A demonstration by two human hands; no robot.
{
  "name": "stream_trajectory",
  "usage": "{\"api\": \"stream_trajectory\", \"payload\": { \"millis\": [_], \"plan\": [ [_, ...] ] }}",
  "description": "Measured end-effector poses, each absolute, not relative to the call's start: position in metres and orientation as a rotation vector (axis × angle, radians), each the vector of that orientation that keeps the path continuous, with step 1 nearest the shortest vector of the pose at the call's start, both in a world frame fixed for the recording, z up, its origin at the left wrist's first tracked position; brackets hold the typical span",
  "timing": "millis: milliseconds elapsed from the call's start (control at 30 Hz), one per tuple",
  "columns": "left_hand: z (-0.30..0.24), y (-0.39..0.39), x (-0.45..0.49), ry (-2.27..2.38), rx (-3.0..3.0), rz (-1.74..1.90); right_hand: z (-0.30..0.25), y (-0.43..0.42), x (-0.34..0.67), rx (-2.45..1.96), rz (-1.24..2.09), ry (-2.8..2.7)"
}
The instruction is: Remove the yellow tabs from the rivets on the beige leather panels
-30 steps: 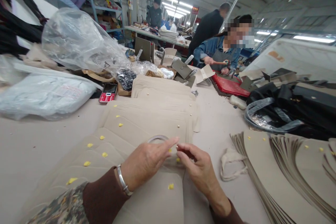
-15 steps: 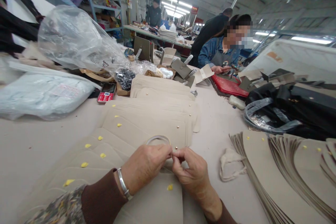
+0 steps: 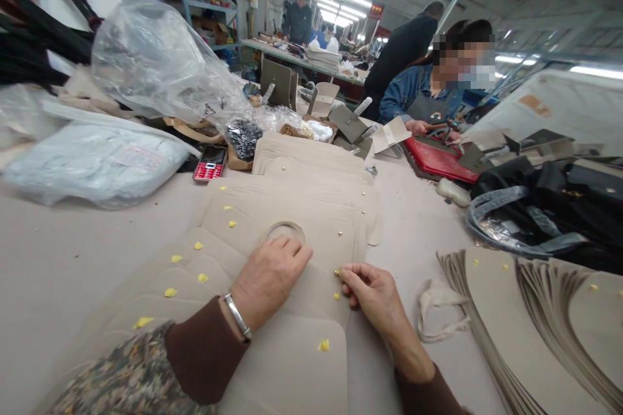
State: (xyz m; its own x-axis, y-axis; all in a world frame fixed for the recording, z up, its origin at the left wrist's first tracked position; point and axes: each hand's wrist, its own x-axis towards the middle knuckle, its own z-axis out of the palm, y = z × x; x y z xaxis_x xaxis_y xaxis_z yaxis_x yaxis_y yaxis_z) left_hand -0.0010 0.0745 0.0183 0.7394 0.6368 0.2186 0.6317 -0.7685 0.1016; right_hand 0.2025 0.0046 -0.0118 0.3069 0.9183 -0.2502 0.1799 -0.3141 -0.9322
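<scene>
My left hand (image 3: 270,275) lies flat, fingers stretched, on an overlapped row of beige cut panels (image 3: 272,220), just below a roll of clear tape (image 3: 283,231). My right hand (image 3: 372,292) is pinched at the right edge of the nearest panels, its fingertips on a small brass stud (image 3: 337,272). Small yellow stickers (image 3: 170,292) dot the panels' left side. More brass studs (image 3: 339,232) sit along the right edges.
A fanned stack of beige pieces (image 3: 535,324) lies at right, a rag (image 3: 438,305) beside it. Black bags (image 3: 549,207), plastic bags (image 3: 146,65), a red phone (image 3: 210,163) and a red mat (image 3: 438,159) ring the table. A co-worker in denim (image 3: 418,94) works opposite.
My hands, which met together over the tape roll, have parted. The left now lies flat on the panel; the right has moved to the panel's right edge with a pinch.
</scene>
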Motion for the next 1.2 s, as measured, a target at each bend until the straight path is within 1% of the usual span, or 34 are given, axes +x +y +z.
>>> {"api": "stream_trajectory", "payload": {
  "millis": [133, 500, 667, 767, 833, 1067, 1200],
  "plan": [
    [0.015, 0.083, -0.003, 1.068, 2.917, 0.254, -0.014, 0.006, 0.201, -1.819, 0.997, -1.140],
    [0.015, 0.075, -0.006, 1.043, 2.868, 0.182, -0.008, 0.008, 0.193, -1.940, 0.616, -1.541],
    [0.013, 0.076, -0.005, 1.065, 2.866, 0.203, -0.010, 0.007, 0.193, -1.969, 0.543, -1.539],
    [0.012, 0.077, -0.005, 1.068, 2.862, 0.201, -0.013, 0.000, 0.197, -1.965, 0.602, -1.434],
    [0.013, 0.077, -0.005, 1.060, 2.860, 0.202, -0.015, -0.005, 0.199, -1.922, 0.624, -1.457],
    [0.016, 0.076, -0.004, 1.069, 2.844, 0.183, -0.020, -0.002, 0.190, -1.851, 0.311, -1.698],
    [0.019, 0.076, -0.005, 1.059, 2.849, 0.224, -0.013, 0.004, 0.187, -1.903, 0.361, -1.729]
  ]
}}
